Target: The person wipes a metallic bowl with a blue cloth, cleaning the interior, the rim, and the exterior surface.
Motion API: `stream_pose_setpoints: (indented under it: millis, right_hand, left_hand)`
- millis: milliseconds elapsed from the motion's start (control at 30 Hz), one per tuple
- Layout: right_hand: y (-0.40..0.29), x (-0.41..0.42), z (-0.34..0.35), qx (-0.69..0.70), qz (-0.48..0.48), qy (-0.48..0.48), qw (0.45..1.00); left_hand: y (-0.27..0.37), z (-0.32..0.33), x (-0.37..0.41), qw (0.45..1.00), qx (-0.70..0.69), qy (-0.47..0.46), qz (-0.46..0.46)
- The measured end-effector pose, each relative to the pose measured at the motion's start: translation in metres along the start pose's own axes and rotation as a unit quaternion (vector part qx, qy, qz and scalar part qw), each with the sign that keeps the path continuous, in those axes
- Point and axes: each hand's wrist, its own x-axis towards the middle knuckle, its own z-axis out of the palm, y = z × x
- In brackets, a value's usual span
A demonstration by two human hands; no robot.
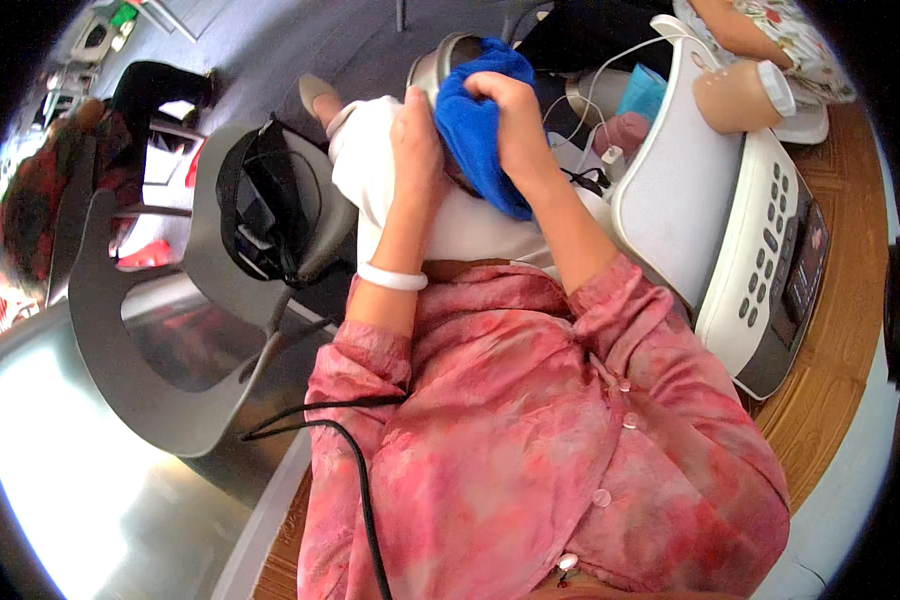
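Observation:
My left hand [418, 142], with a white bangle on its wrist, grips the side of a round metal container [424, 71] over my lap. Bunched in my right hand [511, 120] is a blue cloth [469, 139], pressed against the container's rim and side. Part of the cloth hangs down toward my white trousers [480, 232]. The cloth and both hands hide most of the container, so its exact kind cannot be told.
A grey chair [195, 217] holding a black bag [270, 210] stands at left. At right are a white electronic device [750, 277] with a keypad, a tan lidded cup [735, 97], cables and a wooden surface [844, 300]. Another person's arm [742, 30] shows at upper right.

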Motion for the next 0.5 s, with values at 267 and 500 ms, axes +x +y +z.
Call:
stream_pose_setpoints:
  millis: [267, 500]
  right_hand:
    - [0.013, 0.025, 0.009, 0.053, 0.138, 0.095, 0.984]
    - [-0.012, -0.010, -0.013, 0.074, 0.073, -0.020, 0.994]
  left_hand:
    - [-0.015, -0.011, 0.007, 0.986, 0.137, -0.030, 0.085]
    - [-0.006, -0.001, -0.008, 0.999, -0.010, -0.047, -0.009]
